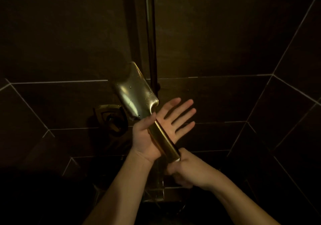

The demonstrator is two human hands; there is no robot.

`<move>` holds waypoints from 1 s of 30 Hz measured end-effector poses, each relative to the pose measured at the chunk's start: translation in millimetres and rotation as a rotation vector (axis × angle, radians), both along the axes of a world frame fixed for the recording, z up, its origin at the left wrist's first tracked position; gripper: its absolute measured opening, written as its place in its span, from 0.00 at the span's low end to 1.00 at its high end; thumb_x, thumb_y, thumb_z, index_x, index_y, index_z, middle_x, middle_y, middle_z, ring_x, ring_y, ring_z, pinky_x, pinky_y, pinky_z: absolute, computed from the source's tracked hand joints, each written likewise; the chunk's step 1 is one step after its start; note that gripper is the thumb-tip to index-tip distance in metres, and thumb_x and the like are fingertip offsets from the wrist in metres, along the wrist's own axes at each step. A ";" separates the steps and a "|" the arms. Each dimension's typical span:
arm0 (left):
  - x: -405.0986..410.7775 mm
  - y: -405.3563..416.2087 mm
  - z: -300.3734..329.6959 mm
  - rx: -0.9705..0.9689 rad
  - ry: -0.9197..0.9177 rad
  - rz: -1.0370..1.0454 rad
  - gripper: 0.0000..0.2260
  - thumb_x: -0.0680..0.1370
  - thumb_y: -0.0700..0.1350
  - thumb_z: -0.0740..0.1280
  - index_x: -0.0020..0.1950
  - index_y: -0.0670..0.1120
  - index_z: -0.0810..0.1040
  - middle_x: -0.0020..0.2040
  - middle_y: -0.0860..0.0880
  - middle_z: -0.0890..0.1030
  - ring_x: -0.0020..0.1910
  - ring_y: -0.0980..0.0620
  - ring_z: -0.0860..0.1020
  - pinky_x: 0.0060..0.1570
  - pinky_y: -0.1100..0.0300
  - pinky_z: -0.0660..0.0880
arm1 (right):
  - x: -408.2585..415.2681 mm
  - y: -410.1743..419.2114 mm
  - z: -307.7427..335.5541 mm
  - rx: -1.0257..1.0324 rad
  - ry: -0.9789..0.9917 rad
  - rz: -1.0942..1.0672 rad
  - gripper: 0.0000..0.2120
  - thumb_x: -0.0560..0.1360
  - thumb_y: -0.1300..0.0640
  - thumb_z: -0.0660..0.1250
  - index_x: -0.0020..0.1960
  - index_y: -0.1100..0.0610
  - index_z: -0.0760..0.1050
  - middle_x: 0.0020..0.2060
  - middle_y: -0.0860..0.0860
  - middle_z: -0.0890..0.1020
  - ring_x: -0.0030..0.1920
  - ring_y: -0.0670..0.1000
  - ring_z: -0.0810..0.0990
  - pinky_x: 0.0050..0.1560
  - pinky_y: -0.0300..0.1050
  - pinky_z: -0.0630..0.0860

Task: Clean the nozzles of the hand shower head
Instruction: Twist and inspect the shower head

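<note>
My left hand (157, 129) and right hand (187, 170) are bare, forearms uncovered, with no sleeves, rings or watch

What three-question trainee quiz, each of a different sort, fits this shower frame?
1. True or false: the nozzle face of the hand shower head is turned toward the camera.
2. Which hand grips the lower end of the handle? A) left B) right C) neither
3. Fill in: the left hand lies under the handle with its fingers ___.

Key:
1. False; the smooth, wet back shows.
2. B; the right hand closes around it.
3. Spread open.
</note>
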State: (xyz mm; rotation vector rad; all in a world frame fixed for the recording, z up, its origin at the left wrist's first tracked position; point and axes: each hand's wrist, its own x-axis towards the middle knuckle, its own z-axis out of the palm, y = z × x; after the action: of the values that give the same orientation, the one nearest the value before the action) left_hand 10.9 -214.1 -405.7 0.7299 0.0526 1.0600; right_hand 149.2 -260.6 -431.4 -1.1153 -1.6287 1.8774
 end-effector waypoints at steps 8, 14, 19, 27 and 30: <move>5.4 1.0 9.7 -0.187 0.205 0.091 0.22 0.80 0.50 0.67 0.27 0.46 0.70 0.19 0.52 0.66 0.16 0.56 0.64 0.19 0.63 0.60 | -4.0 -2.7 -1.7 -0.041 -0.060 -0.161 0.10 0.69 0.60 0.67 0.32 0.52 0.71 0.24 0.50 0.69 0.22 0.49 0.66 0.21 0.40 0.61; 33.5 -9.6 15.1 -0.505 0.338 0.651 0.21 0.81 0.49 0.66 0.27 0.52 0.73 0.23 0.53 0.64 0.20 0.55 0.61 0.20 0.62 0.59 | -3.8 1.4 -9.9 0.281 -0.362 -0.406 0.08 0.74 0.64 0.64 0.39 0.56 0.78 0.30 0.50 0.81 0.27 0.48 0.77 0.28 0.42 0.74; 33.8 -9.9 8.0 -0.409 0.459 0.638 0.18 0.79 0.46 0.69 0.28 0.51 0.74 0.25 0.52 0.66 0.22 0.55 0.64 0.22 0.62 0.63 | 0.6 -0.5 -13.2 0.281 -0.202 -0.336 0.13 0.73 0.63 0.63 0.32 0.51 0.75 0.25 0.47 0.76 0.25 0.47 0.74 0.27 0.41 0.71; 14.0 2.0 1.6 0.059 0.179 0.075 0.09 0.75 0.44 0.73 0.52 0.42 0.81 0.59 0.38 0.82 0.65 0.41 0.79 0.60 0.50 0.77 | 13.5 -1.5 -5.9 -0.189 0.191 -0.014 0.16 0.71 0.66 0.65 0.30 0.50 0.69 0.22 0.49 0.63 0.19 0.46 0.60 0.19 0.35 0.54; 15.6 5.4 5.4 0.002 0.181 0.044 0.08 0.78 0.47 0.71 0.50 0.42 0.82 0.56 0.37 0.85 0.62 0.40 0.82 0.60 0.48 0.79 | 11.9 0.0 -8.7 -0.271 0.228 -0.025 0.17 0.71 0.66 0.66 0.31 0.51 0.65 0.22 0.50 0.60 0.19 0.45 0.58 0.20 0.35 0.51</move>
State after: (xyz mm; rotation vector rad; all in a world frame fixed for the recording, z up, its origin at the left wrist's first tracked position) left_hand 26.5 -208.6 -400.2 0.8280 0.2235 1.0337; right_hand 161.2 -260.6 -440.2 -0.9737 -1.2591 2.1664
